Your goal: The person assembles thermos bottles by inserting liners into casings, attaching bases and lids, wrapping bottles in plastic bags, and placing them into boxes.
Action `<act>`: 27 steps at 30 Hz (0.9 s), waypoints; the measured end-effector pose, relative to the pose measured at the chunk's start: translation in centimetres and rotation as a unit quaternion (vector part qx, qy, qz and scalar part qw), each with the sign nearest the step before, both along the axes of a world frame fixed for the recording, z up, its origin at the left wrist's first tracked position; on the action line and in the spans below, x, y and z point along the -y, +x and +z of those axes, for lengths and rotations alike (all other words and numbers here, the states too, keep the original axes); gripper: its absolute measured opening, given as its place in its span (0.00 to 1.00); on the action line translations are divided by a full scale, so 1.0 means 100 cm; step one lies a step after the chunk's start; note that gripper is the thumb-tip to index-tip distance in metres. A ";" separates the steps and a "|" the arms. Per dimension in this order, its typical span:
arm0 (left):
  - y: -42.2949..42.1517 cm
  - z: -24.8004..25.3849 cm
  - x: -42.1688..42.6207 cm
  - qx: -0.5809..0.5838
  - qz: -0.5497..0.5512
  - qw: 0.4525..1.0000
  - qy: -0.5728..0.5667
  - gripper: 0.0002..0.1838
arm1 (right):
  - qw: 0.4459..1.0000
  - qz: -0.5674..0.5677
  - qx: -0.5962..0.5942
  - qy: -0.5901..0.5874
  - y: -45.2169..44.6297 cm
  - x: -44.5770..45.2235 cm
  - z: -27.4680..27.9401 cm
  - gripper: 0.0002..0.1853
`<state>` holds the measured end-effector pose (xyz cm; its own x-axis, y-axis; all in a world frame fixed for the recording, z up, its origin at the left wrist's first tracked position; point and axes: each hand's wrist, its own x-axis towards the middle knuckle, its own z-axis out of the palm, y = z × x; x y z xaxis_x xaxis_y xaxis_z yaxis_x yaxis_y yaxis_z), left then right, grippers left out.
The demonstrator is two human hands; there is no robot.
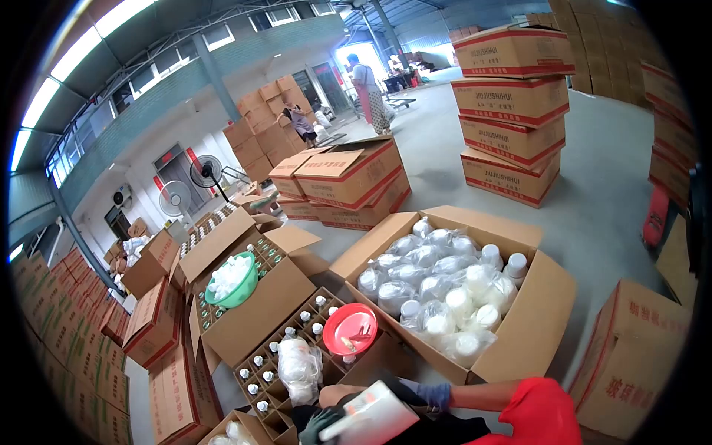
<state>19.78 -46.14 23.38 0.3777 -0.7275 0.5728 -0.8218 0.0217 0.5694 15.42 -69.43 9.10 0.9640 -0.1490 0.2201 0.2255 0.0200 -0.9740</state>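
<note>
Low in the view, my left hand (319, 426), in a dark grey-green glove, is closed on the near end of a white bottle-like thing (378, 412) with orange-red print; blur hides its exact kind. My right hand (432, 395), in a bluish glove below a bare forearm and red sleeve, is at its far side, fingers hidden. Just beyond lies a clear-plastic-wrapped bundle (298, 363) on a divided carton (248, 363) of white-capped bottles. A red basin (349, 331) with small reddish pieces inside rests on that carton.
An open carton (519, 348) of bagged white bottles stands right of centre. A green basin (236, 282) of white pieces sits on another divided carton at left. Stacked cartons (512, 133) rise at back right, a closed carton (630, 356) at right. Fans and two people are farther back.
</note>
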 end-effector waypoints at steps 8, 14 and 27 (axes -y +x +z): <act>0.009 0.002 -0.015 -0.081 0.060 0.995 0.004 0.17 | 0.997 0.048 0.042 0.038 -0.005 -0.013 -0.007 0.19; 0.025 -0.011 -0.029 -0.170 0.086 0.982 -0.012 0.17 | 0.967 -0.049 0.098 -0.231 0.019 -0.018 -0.025 0.20; 0.043 -0.029 -0.061 -0.248 0.115 0.962 -0.025 0.18 | 0.887 -0.159 0.068 -0.429 0.183 -0.015 0.036 0.19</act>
<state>24.09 -40.02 20.48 0.7604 -0.5686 0.3140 -0.4366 -0.0895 0.8952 33.68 -67.92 12.67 0.8594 -0.1289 0.4948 0.2039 -0.8009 -0.5630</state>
